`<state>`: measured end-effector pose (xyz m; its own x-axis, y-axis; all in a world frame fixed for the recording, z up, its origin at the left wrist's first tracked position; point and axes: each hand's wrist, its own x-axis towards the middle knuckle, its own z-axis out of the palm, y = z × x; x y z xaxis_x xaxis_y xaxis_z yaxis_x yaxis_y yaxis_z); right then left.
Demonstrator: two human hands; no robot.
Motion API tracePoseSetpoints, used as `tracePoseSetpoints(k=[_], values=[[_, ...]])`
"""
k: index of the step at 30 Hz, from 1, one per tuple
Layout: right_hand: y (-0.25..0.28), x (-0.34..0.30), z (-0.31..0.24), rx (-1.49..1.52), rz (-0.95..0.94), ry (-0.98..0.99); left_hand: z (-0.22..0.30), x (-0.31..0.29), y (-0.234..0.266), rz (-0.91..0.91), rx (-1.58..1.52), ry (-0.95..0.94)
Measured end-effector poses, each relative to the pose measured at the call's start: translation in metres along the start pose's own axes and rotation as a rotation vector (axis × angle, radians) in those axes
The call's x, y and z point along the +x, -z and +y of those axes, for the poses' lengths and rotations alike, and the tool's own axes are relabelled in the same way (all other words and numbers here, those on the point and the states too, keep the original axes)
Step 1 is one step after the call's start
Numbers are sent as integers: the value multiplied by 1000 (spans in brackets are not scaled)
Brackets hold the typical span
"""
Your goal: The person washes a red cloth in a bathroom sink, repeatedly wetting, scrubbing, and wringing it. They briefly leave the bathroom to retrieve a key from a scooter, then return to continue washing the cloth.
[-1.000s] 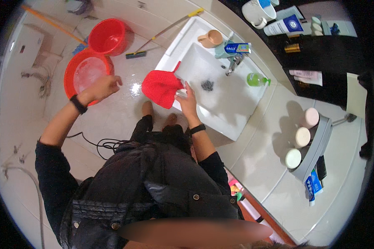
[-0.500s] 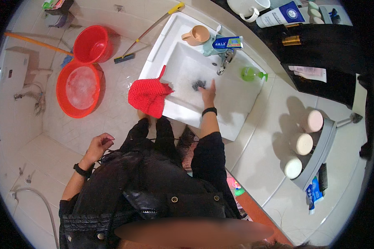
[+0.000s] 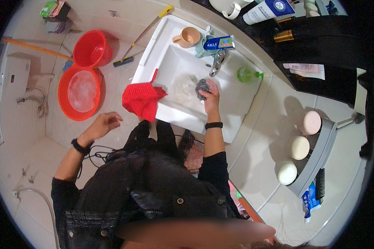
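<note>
Inside the white sink (image 3: 237,99), the right hand (image 3: 210,96) grips a grey scrubber (image 3: 202,85).

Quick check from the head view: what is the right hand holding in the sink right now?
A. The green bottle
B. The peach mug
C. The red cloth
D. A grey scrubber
D: the right hand grips a grey scrubber inside the white sink, while the red cloth hangs untouched over the sink's edge.

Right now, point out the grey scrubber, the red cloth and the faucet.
grey scrubber (image 3: 202,86): head view, on its bunched top above the right hand's fingers.
red cloth (image 3: 142,101): head view, middle of the fabric draped over the sink edge.
faucet (image 3: 217,63): head view, on its metal body.
</note>
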<state>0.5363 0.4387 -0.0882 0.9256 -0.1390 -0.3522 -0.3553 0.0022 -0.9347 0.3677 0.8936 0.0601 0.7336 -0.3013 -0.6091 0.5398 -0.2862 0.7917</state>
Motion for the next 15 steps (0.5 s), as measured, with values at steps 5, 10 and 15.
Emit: tracePoseSetpoints(k=[5, 10, 15], values=[[19, -16, 0, 4, -12, -116, 28, 33, 0, -58, 161, -40], [15, -43, -18, -260, 47, -80, 50, 50, -13, -26, 106, -77], [-5, -45, -32, 476, -171, -179, 60, 55, -24, -55, 63, -105]])
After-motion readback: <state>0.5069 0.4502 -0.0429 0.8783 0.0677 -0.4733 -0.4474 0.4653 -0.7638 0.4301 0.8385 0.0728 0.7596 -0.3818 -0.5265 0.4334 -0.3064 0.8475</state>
